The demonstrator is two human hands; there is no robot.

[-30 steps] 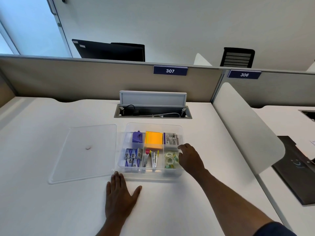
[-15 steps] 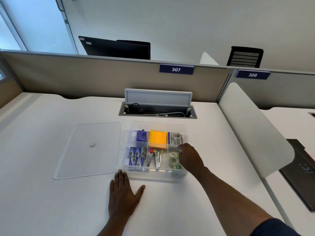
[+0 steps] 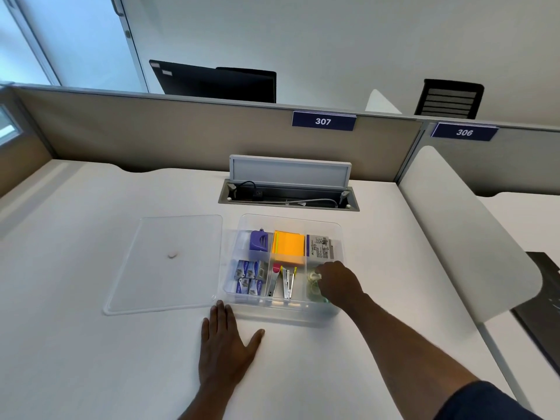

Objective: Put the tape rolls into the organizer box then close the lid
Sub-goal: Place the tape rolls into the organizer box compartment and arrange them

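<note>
The right hand (image 3: 339, 283) is reaching into the near right compartment of the organizer box (image 3: 291, 312), lying over the tape rolls (image 3: 315, 281) and blocking that pocket from above. The left hand (image 3: 225, 344) is lying flat on the desk (image 3: 75, 344), just in front of the box's near left corner. The lid (image 3: 169, 265) is lying flat just beside the box's left wall, its top bare. Broad open desk is stretching left and in front of the lid. A curved white divider (image 3: 472, 237) is walling off the right side.

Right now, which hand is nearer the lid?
Left. The left hand lies flat on the desk just beside the lid; the right hand is across the box.
</note>
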